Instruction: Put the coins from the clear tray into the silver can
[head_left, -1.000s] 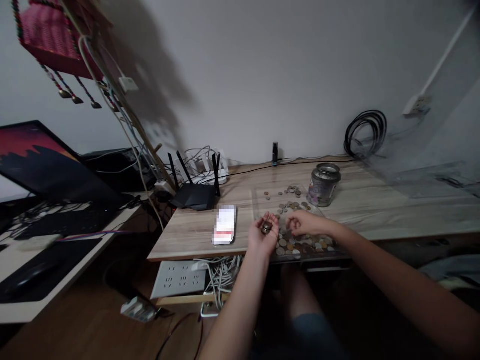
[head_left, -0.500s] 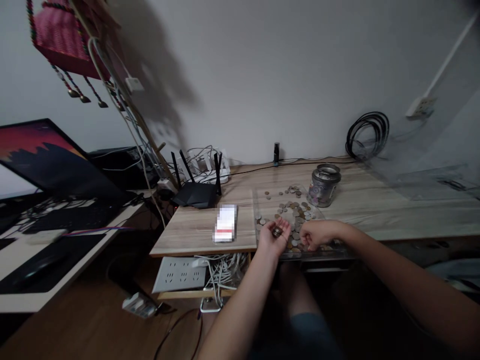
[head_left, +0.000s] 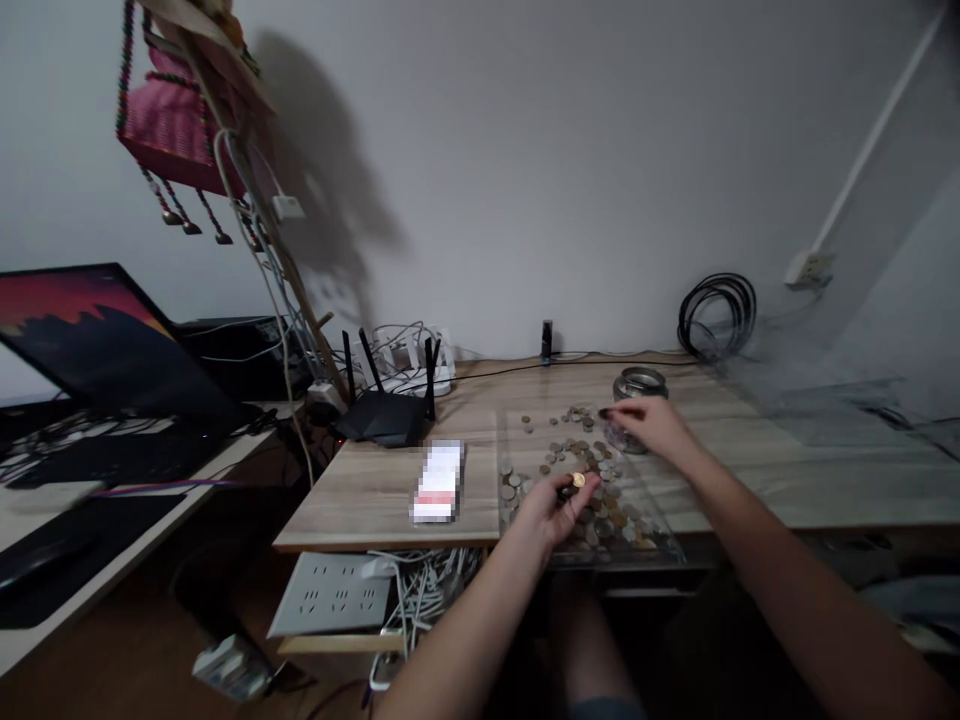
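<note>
The right hand [head_left: 654,428] pinches a dark coin [head_left: 604,412] in its fingers (a bit blurry), just left of the glass jar [head_left: 631,387]. The left hand [head_left: 551,510], nearer than the jar, curls its fingers around shiny coins [head_left: 578,480]. More coins [head_left: 619,518] lie on a clear sheet [head_left: 513,432] left of the jar.

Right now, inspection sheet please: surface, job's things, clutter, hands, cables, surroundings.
Surface: wood-grain desk, clear sheet on top.
Job's things: coins, scattered; open jar, upright, partly hidden.
Clutter: phone, black router, small black bottle.
Hands: left hand cups coins, one gold-coloured; right hand pinches a dark coin-like piece near the jar.
Cables: coiled black cable against wall; white tangle below desk.
Surroundings: computer screen, pink hanging bag, wall socket.
</note>
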